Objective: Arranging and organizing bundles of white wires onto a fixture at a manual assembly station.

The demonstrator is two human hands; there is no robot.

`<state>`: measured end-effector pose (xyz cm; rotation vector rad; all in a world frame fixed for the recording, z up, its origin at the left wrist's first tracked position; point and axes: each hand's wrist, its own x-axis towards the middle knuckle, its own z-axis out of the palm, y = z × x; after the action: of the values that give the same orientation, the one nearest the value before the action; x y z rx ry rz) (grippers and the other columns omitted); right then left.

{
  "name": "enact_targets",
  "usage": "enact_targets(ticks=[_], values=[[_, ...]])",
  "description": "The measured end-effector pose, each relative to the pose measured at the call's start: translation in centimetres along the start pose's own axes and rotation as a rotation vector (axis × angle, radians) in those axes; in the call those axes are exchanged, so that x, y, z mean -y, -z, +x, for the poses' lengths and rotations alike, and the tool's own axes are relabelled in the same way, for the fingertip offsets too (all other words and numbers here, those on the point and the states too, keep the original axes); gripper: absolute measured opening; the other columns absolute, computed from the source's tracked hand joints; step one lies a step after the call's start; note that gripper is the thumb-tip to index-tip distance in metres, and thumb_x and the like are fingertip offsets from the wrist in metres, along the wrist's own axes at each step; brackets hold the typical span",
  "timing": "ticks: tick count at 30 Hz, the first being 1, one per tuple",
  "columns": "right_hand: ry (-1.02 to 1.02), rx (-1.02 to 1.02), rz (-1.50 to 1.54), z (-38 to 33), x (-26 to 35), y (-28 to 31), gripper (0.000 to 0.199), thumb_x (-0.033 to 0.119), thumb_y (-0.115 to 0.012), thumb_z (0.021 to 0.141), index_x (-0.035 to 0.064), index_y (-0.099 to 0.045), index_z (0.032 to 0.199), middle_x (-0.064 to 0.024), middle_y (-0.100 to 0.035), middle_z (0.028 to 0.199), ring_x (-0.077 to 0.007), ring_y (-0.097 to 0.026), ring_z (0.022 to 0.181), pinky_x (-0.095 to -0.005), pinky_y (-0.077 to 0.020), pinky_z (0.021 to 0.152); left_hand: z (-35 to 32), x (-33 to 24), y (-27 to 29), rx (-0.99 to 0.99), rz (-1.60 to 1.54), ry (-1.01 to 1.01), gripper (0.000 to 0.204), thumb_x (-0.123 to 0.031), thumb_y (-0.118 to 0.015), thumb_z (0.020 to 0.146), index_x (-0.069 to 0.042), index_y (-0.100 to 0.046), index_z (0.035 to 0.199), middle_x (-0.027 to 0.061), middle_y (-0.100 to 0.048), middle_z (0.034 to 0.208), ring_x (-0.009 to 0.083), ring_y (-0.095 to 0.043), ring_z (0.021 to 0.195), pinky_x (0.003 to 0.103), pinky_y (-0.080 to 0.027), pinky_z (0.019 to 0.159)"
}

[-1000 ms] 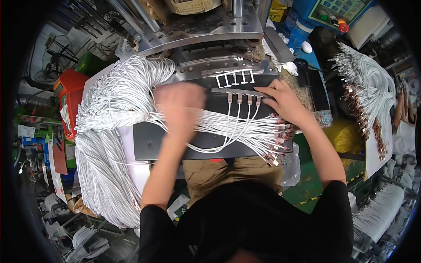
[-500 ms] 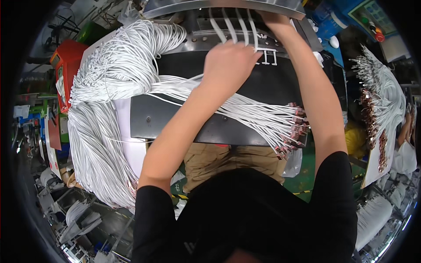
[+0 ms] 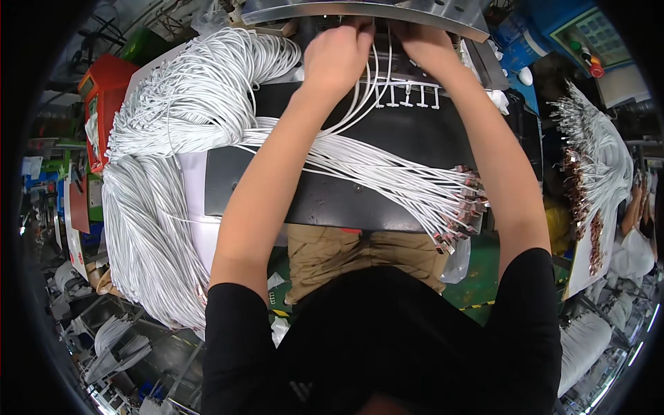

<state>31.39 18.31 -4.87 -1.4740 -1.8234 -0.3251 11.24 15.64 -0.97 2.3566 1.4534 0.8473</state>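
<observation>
"What do we have on the board (image 3: 443, 135)?"
"A cable bundle (image 3: 387, 173) across the front, a plastic strip (image 3: 407, 95) at the back edge."
"To our left?"
"A cable heap (image 3: 194, 104), with a long hank (image 3: 149, 238) before it."
"Our hands?"
"Left hand (image 3: 337, 59) and right hand (image 3: 430, 50) behind the bundle, by the metal plate (image 3: 373, 10)."

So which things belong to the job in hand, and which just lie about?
Likely the job's:
- white cables beside the left hand
- metal plate by the right hand
- cable bundle on the black board

Apparently lying about:
- white rounded object
- clear plastic bag
- crumpled white scrap
</observation>
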Motion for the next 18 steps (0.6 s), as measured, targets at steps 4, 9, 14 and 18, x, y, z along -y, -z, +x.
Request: enact_targets(ticks=[4, 9, 14, 18], values=[[0.256, 0.140, -0.083, -1.6, 5.2, 1.9, 0.046, 0.041, -0.058, 0.098, 0.0021, -0.065, 0.121, -0.0194, -0.062, 0.127, -0.0354, -0.055, 0.121, -0.0441, -0.0399, 0.105, 0.3, 5.3, -3.4, -0.355, 0.449, -0.380, 0.043, -0.021, -0.063, 0.084, -0.007, -0.063, 0.125, 0.0166, -0.066, 0.121, 0.0338, -0.063, 0.110, 0.052, -0.045, 0.102], [0.219, 0.059, -0.175, -2.4, 6.0, 2.4, 0.043, 0.038, -0.057, 0.096, 0.0043, -0.066, 0.123, -0.0169, -0.064, 0.123, -0.0336, -0.057, 0.119, -0.0448, -0.0421, 0.105, 1.5, 4.1, -4.5, -0.147, 0.482, -0.225, 0.055, -0.016, -0.065, 0.081, -0.009, -0.056, 0.135, 0.0149, -0.056, 0.136, 0.0340, -0.054, 0.125, 0.058, -0.036, 0.109], [-0.034, 0.278, -0.345, -3.3, 5.7, 1.6, 0.038, 0.031, -0.058, 0.095, 0.0046, -0.066, 0.122, -0.0166, -0.068, 0.113, -0.0344, -0.064, 0.105, -0.0439, -0.0506, 0.093, 1.2, 3.6, -4.3, -0.305, 0.514, -0.234, 0.053, -0.016, -0.064, 0.082, -0.009, -0.057, 0.135, 0.0136, -0.060, 0.128, 0.0312, -0.057, 0.121, 0.059, -0.037, 0.108], [0.020, 0.135, -0.162, -2.9, 3.9, 1.6, 0.036, 0.030, -0.060, 0.096, 0.0063, -0.066, 0.122, -0.0171, -0.070, 0.106, -0.0352, -0.067, 0.097, -0.0424, -0.0534, 0.083, 1.2, 3.6, -4.1, -0.072, 0.435, -0.164, 0.050, -0.020, -0.062, 0.087, -0.006, -0.055, 0.135, 0.0153, -0.056, 0.134, 0.0301, -0.052, 0.126, 0.052, -0.035, 0.111]])
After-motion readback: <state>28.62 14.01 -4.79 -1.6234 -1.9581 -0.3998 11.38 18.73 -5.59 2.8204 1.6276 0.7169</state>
